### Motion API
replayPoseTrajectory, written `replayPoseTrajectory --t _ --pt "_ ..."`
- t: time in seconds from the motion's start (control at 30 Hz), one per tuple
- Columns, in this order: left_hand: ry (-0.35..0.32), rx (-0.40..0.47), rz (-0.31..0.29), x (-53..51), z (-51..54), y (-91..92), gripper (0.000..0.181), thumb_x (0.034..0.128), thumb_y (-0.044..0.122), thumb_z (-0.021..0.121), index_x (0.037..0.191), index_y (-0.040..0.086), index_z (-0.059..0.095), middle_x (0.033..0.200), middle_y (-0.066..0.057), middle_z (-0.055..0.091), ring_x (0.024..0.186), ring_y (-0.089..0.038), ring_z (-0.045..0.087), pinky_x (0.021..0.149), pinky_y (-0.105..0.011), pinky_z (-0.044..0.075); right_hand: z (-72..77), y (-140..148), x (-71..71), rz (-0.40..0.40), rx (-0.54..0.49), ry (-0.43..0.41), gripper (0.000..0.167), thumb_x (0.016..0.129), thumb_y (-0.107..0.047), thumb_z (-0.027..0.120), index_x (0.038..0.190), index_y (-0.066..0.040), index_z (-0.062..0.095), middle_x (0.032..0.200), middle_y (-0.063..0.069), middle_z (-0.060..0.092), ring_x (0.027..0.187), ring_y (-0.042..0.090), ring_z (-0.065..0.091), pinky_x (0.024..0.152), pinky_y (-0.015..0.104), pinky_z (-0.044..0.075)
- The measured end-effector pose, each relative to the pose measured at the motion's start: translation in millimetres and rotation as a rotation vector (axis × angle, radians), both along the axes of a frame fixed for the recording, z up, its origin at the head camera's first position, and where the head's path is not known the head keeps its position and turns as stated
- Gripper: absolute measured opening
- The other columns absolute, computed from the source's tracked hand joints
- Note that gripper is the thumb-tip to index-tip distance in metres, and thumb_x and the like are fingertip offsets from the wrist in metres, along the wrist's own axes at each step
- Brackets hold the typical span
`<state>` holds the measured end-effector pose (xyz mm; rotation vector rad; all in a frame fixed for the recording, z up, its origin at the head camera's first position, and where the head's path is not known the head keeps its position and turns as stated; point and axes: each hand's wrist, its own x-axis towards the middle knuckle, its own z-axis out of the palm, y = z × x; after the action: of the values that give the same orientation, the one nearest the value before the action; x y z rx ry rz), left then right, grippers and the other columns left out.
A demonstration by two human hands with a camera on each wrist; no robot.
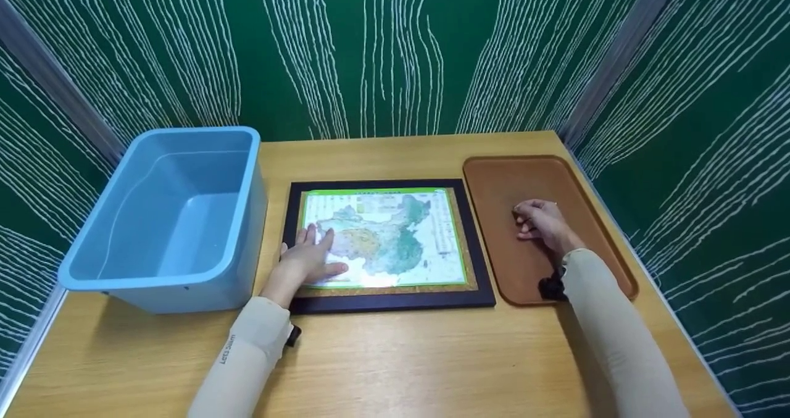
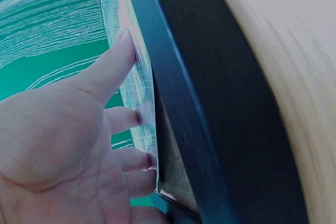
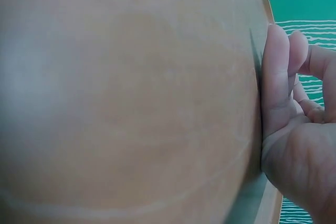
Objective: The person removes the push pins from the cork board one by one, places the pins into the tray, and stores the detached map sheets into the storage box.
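A map [image 1: 382,239] lies on a cork board [image 1: 471,263] within a dark frame [image 1: 395,300]. My left hand [image 1: 308,260] rests on the map's left part, fingers spread. The left wrist view shows the fingertips and thumb [image 2: 113,61] against the sheet. Over the brown tray [image 1: 512,282], my right hand [image 1: 543,223] has its thumb and index fingertip together, low at the surface. A tiny dark spot shows at those fingertips, apparently something small that they pinch; its kind cannot be made out. In the right wrist view the fingers [image 3: 275,72] hide it.
On the left of the wooden table [image 1: 395,362] stands a deep blue plastic tub [image 1: 247,220]. The tray lies just right of the frame. Green walls [image 1: 345,115] with white wavy lines enclose the back and sides.
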<state>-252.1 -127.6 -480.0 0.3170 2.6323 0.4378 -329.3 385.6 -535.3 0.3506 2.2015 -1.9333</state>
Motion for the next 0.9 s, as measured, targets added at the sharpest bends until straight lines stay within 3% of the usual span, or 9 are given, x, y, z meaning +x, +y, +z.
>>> replayPoseTrajectory --t 0.9 --pt "-0.004 0.005 0.005 0.9 0.9 -0.4 0.088 0.0995 0.055 0.057 0.164 0.013 0.013 0.167 -0.024 -0.007 0.153 -0.042 -0.007 0.113 -0.073 -0.001 0.6 -0.6 -1.7 -0.012 0.018 -0.022 0.022 0.104 -0.015 0.055 0.117 0.002 0.054 0.074 0.001 0.058 0.051 0.008 0.055 0.057 0.031 0.060"
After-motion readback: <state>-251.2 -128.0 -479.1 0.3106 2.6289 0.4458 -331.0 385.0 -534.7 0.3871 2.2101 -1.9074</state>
